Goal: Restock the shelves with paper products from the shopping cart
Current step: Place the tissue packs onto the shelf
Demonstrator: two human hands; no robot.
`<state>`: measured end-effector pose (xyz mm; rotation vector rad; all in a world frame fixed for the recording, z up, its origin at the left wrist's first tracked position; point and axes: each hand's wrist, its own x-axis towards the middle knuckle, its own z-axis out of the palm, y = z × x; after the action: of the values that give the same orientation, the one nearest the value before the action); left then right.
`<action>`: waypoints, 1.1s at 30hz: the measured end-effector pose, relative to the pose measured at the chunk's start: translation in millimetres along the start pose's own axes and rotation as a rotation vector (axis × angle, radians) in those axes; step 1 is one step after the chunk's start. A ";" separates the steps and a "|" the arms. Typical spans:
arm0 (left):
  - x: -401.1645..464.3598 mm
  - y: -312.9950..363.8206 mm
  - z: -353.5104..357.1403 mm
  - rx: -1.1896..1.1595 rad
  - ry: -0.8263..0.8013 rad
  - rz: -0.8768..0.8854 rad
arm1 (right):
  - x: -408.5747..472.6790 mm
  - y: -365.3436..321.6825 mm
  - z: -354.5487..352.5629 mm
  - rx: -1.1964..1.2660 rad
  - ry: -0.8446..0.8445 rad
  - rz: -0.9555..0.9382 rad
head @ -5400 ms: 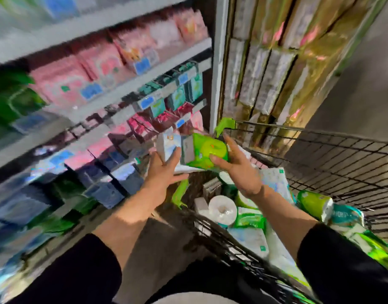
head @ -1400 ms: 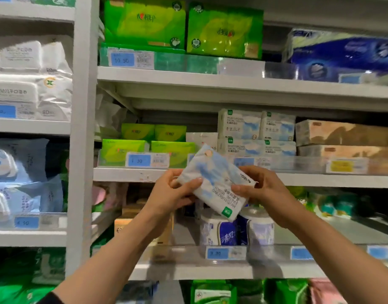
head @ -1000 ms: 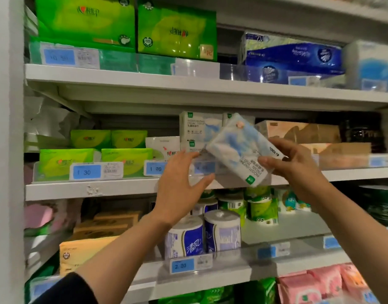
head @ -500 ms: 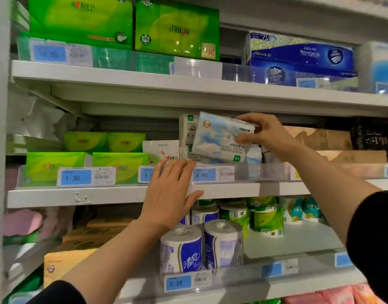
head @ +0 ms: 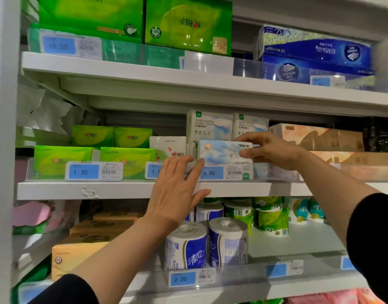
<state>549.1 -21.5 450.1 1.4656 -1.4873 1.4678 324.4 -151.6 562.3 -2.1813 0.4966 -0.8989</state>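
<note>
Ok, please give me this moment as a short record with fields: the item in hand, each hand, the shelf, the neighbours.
item: blue and white facial tissue pack, lying flat behind the 4.90 price tag
right hand: grips the pack's right end
left hand: fingers straight, fingertips at the pack's lower left corner
shelf: middle shelf
behind: two upright packs of the same tissue
left neighbours: green tissue packs
below: blue toilet rolls

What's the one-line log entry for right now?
phase: placing | right hand: pinching tissue pack | left hand: open, fingertips at pack's left corner | pack: on middle shelf, not released
</note>
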 end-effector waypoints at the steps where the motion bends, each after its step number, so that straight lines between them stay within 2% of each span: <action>1: -0.1 -0.1 0.0 0.000 0.002 0.001 | -0.3 -0.6 -0.1 0.017 -0.006 0.008; 7: -0.8 0.3 -0.9 -0.025 0.000 -0.002 | -2.6 -1.5 3.0 -0.021 0.093 0.080; 11: -0.9 -0.1 -0.1 -0.028 -0.018 -0.008 | -6.3 -7.1 7.9 -0.083 0.079 0.139; 15: -0.8 1.2 -2.1 -0.040 -0.046 -0.024 | -12.8 -9.7 8.2 -0.203 0.093 0.116; 17: -1.9 3.3 -2.8 -0.054 -0.062 -0.022 | -20.1 -8.4 9.9 -0.356 0.173 0.066; 20: -12.1 17.6 -5.2 -0.151 -0.030 -0.066 | -45.0 -2.0 17.7 -0.418 0.363 -0.042; 23: -28.3 57.5 -7.8 -0.347 0.057 -0.022 | -87.4 12.1 25.5 -0.533 0.551 -0.093; 25: -39.5 97.9 -7.8 -0.565 0.072 0.042 | -124.2 27.9 27.5 -0.600 0.636 -0.060; 27: -53.0 145.8 -8.4 -0.819 -0.030 0.079 | -171.9 49.6 27.1 -0.619 0.686 0.059; 29: -73.7 196.7 -14.6 -1.056 -0.220 0.109 | -230.7 76.2 26.3 -0.645 0.686 0.256; 33: -133.1 295.6 -42.0 -1.335 -0.608 0.251 | -374.3 116.3 32.2 -0.670 0.593 0.715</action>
<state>291.9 -5.2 249.0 0.8275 -2.3212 -0.1387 83.0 0.4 291.5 -1.9576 1.9504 -1.0299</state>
